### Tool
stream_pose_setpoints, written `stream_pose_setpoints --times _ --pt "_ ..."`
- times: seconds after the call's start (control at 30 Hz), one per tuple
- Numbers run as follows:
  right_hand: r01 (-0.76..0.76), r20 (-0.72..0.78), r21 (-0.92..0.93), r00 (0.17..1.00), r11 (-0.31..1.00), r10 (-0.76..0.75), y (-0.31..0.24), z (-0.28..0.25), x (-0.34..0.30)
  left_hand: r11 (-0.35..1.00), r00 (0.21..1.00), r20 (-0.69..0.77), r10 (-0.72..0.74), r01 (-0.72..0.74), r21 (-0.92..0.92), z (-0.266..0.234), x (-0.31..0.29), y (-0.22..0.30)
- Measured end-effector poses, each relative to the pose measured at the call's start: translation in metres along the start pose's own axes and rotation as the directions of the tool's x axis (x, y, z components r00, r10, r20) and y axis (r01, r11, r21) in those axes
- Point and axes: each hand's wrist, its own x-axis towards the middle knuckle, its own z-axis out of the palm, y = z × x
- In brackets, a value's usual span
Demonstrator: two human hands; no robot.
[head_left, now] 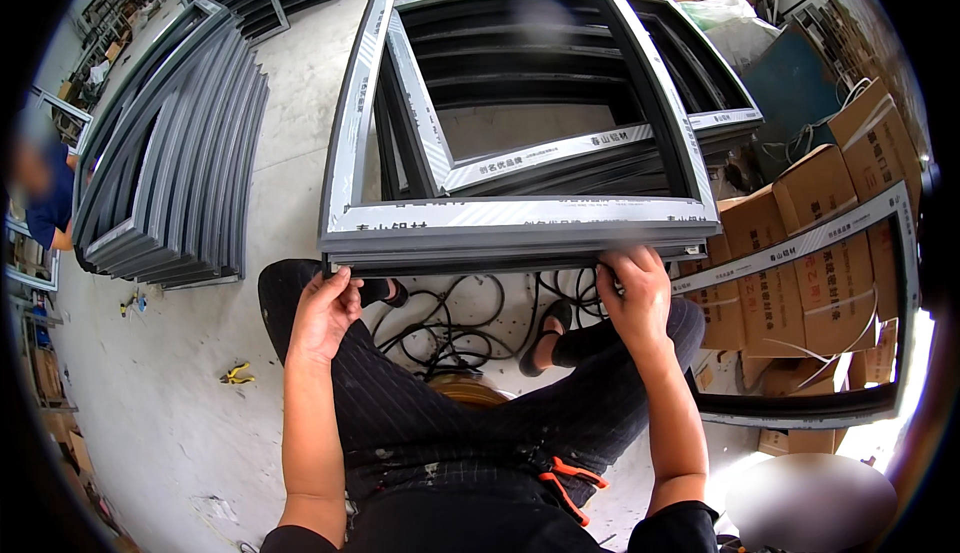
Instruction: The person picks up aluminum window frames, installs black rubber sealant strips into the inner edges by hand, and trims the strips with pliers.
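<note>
A grey window frame [520, 215] with white protective film lies on top of a stack in front of me, its near edge over my knees. At that edge's left corner my left hand [326, 311] is closed, thumb and forefinger pinched at a thin black rubber strip [470, 269] along the edge. My right hand [638, 293] is closed at the same edge near the right corner, fingers curled over it and slightly blurred. What lies between its fingertips is partly hidden. Loose black strip or cord [440, 325] lies in loops on the floor between my feet.
More frames [185, 153] are stacked at the left, near a person in a dark blue top [50, 203]. Cardboard boxes [835, 288] stand at the right behind a leaning frame [905, 303]. Yellow pliers [237, 374] lie on the floor; orange-handled pliers [570, 488] rest at my waist.
</note>
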Motion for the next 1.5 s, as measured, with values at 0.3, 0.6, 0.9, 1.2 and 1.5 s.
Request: stream_pose_setpoints --times 0.3,0.6,0.9,1.2,1.5 --pt "-0.358 0.452 0.403 0.878 0.842 0.156 -0.043 -0.037 -0.018 0.540 0.684 -0.019 0.729 -0.559 0.629 0.092 -0.081 -0.024" --pt "-0.281 0.532 0.566 0.843 0.775 -0.082 -0.079 -0.032 -0.011 -0.045 0.537 0.777 0.329 -0.813 0.581 0.138 -0.091 -0.036" --pt "-0.114 0.466 0.481 0.873 0.870 -0.144 -0.089 -0.018 -0.007 -0.087 0.579 0.712 0.397 -0.749 0.657 0.133 -0.093 -0.038" --pt "-0.117 0.738 0.254 0.665 0.960 -0.114 -0.091 -0.042 -0.086 0.002 0.630 0.568 0.530 -0.671 0.742 0.098 -0.087 0.002" --pt "-0.147 0.846 0.094 0.533 0.985 -0.001 -0.103 -0.021 -0.142 0.609 0.777 0.237 0.583 -0.611 0.506 0.084 -0.098 0.032"
